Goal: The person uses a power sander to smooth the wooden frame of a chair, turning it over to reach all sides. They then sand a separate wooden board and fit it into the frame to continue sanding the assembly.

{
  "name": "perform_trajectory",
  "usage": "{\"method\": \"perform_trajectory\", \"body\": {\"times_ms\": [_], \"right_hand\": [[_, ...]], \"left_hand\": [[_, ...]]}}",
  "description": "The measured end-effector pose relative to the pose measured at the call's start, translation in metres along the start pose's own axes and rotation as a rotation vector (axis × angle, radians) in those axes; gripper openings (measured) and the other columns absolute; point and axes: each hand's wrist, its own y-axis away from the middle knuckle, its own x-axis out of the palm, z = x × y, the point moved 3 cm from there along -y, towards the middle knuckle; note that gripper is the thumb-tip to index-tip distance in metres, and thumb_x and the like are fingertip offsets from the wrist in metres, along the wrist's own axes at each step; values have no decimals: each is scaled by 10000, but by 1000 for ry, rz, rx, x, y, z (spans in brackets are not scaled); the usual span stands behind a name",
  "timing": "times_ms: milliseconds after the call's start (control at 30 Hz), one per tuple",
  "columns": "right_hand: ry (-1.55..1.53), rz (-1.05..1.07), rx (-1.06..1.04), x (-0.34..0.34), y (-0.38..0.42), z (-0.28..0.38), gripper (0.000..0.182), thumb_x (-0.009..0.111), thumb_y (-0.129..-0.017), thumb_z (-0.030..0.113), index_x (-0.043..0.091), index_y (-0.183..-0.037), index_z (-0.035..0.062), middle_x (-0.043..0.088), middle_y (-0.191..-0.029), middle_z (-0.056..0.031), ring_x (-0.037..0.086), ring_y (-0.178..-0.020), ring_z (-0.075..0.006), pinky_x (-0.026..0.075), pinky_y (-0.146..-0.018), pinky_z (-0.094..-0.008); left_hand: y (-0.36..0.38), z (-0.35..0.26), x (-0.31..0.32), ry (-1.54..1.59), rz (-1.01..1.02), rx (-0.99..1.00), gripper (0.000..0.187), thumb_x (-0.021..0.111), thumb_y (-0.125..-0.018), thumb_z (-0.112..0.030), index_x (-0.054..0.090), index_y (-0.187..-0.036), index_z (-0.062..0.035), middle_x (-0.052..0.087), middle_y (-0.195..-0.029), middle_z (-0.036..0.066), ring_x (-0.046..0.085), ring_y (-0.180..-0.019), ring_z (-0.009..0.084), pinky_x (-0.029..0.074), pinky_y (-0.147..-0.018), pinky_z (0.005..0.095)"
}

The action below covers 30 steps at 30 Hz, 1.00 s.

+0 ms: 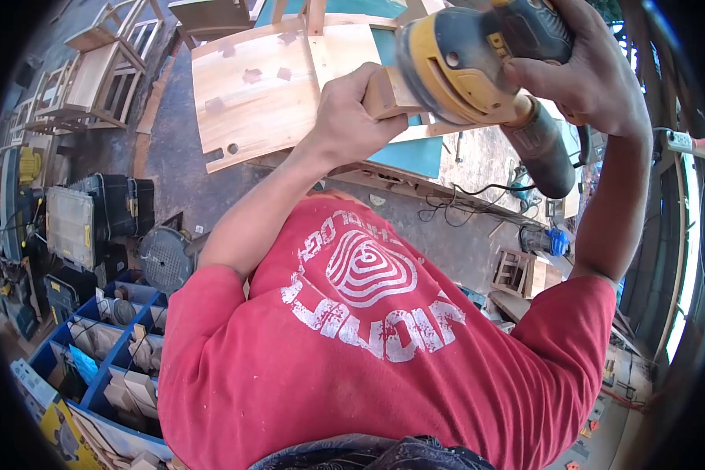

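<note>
My left hand [354, 113] is wrapped round the near end of a pale wooden bar [385, 95]. My right hand [591, 78] grips a yellow and black orbital sander [462, 66] by its body, fingers over the top. The sander's round pad end faces left, right at the bar beside my left fingers. A dark dust canister [544, 153] hangs from the sander on the near side. Beyond the bar lies a large pale wooden panel [251, 102] with darker patches and a small round hole near one corner.
A workbench [478, 160] with a teal surface piece [407, 157] stands in front, a black cable [454, 204] trailing off its edge. Wooden chair frames [94, 74] stand at far left. A blue divided organizer [113, 368] with wood offcuts and tool cases [74, 223] are on the left.
</note>
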Motion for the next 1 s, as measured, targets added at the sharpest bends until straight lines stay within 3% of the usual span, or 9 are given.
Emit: {"method": "perform_trajectory", "body": {"times_ms": [233,267,367,467,567,700,833,900,1000], "right_hand": [[-81,170,685,-27,-5,-14,654,855,-676,206,597,-1264,80,687,-957,-56,677,-814,-173,586,-756,-324],[52,102,432,-20,3,-21,651,857,-676,211,599,-1259,82,688,-979,-66,682,-814,-177,589,-745,-327],[-48,60,169,-17,10,-39,640,849,-688,219,589,-1257,83,688,-1044,-110,700,-854,-196,590,-751,-339],[-186,198,138,-10,-3,22,635,824,-701,219,573,-1270,86,691,-1043,-123,705,-906,-198,587,-793,-352],[272,-5,142,-11,-5,19,624,798,-714,218,557,-1274,83,696,-1010,-105,711,-859,-207,592,-760,-350],[-58,183,434,-14,-12,-20,610,796,-716,225,559,-1260,82,691,-1026,-122,709,-890,-227,587,-805,-366],[55,5,-91,-5,-7,-10,559,802,-730,227,585,-1214,54,674,-1016,-138,707,-927,-272,580,-849,-395],[81,-42,-34,-5,-6,-2,543,804,-729,233,597,-1196,47,676,-1023,-149,707,-935,-287,579,-857,-404],[136,-31,162,-8,-8,-14,563,811,-719,264,600,-1199,57,694,-1059,-163,708,-943,-280,580,-855,-407]], "left_hand": [[-13,-2,4,-27,-38,-2,379,837,-804,-120,650,-1101,23,742,-1017,98,691,-939,129,557,-832,313],[-12,-3,4,-59,-34,-10,380,842,-805,-123,652,-1101,21,746,-1015,99,691,-939,127,557,-830,311],[-10,-1,2,-68,-18,-49,385,846,-809,-124,655,-1111,17,753,-1033,100,699,-960,128,559,-846,302],[-12,2,8,70,-124,136,346,824,-759,-107,653,-1041,-2,760,-926,133,753,-854,206,585,-751,343],[-13,23,15,82,-99,75,351,832,-769,-109,650,-1049,-1,766,-941,118,751,-867,190,587,-758,340],[-14,11,12,33,-102,52,367,851,-770,-117,652,-1055,2,768,-952,121,751,-857,193,586,-760,341],[-18,-11,12,-44,-113,177,361,846,-773,-104,650,-1052,15,776,-958,130,762,-886,202,594,-780,331],[-17,-18,12,-105,-112,281,351,840,-778,-101,649,-1047,20,778,-957,133,765,-894,204,597,-784,328],[-13,6,13,22,-101,68,336,831,-778,-83,644,-1033,32,778,-946,141,767,-884,198,599,-776,330]]}}
